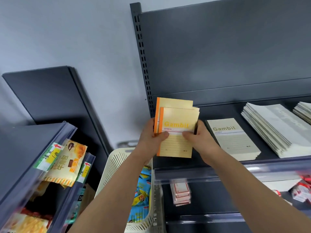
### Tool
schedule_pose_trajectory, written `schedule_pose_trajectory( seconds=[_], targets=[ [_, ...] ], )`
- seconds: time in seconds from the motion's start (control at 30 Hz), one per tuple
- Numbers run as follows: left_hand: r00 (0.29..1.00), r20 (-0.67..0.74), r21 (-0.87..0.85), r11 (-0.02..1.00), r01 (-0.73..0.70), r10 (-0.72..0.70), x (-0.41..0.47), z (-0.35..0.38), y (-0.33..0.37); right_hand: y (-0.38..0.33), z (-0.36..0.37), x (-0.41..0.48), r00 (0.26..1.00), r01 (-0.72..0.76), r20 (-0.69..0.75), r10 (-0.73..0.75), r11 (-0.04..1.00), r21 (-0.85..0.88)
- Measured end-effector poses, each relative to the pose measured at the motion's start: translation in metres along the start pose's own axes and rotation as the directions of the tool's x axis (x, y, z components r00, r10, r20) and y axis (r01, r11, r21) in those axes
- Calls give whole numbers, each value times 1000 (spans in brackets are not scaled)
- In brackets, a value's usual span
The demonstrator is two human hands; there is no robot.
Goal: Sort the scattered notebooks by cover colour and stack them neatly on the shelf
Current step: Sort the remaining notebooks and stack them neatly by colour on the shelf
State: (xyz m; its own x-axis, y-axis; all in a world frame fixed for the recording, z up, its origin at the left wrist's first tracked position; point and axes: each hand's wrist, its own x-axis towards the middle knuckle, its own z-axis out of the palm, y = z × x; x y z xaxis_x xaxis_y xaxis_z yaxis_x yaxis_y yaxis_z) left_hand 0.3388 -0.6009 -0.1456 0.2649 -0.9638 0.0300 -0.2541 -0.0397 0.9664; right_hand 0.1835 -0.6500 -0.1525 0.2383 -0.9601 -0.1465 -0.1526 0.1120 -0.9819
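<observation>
Held over the left end of the shelf (pixel 218 111): a few orange-spined notebooks (pixel 176 145), cream covers turned up toward the camera. Long axis running away from the body, orange spines to the left, yellow "Gambit" title reading upright, top edges toward the dark back panel (pixel 218 47). Fanned unevenly, the front one lower and further right than the one behind. Cannot tell whether touching the shelf or lifted off it.

Gripped on the spine side by the left hand (pixel 151 135), thumb across the front cover, fingers curled behind. Pinched on the opposite edge by the right hand (pixel 200 137), thumb likewise on the cover.

Just to the right, flat on the shelf, a grey notebook (pixel 232 140) with the same title and heading. Further right, a tall stack of pale notebooks (pixel 272 130), then another stack (pixel 303 110) at the frame edge.

Below, small red-and-white packs (pixel 181 192) on a lower shelf. Under the forearms, a cream slotted basket (pixel 116 165) holding blue snack packets (pixel 143 190). At left, yellow snack bags (pixel 67 163) on a second dark rack, and a dark panel (pixel 42 95) leaning against the pale wall (pixel 67 31).
</observation>
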Motion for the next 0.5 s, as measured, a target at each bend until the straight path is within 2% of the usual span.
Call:
schedule_pose_trajectory(
  seconds=[0.13,0.23,0.5],
  targets=[
    [996,18,-6,996,-84,84,1,13,-6,-2,-8,-15,967,235,-62,-247,959,-157],
    [997,22,-52,996,-68,70,-2,19,-16,7,-10,-19,952,290,-23,-305,925,-247],
    [990,81,-57,993,-108,112,-7,28,-20,10,-4,-21,937,343,108,-333,935,-93]
  ],
)
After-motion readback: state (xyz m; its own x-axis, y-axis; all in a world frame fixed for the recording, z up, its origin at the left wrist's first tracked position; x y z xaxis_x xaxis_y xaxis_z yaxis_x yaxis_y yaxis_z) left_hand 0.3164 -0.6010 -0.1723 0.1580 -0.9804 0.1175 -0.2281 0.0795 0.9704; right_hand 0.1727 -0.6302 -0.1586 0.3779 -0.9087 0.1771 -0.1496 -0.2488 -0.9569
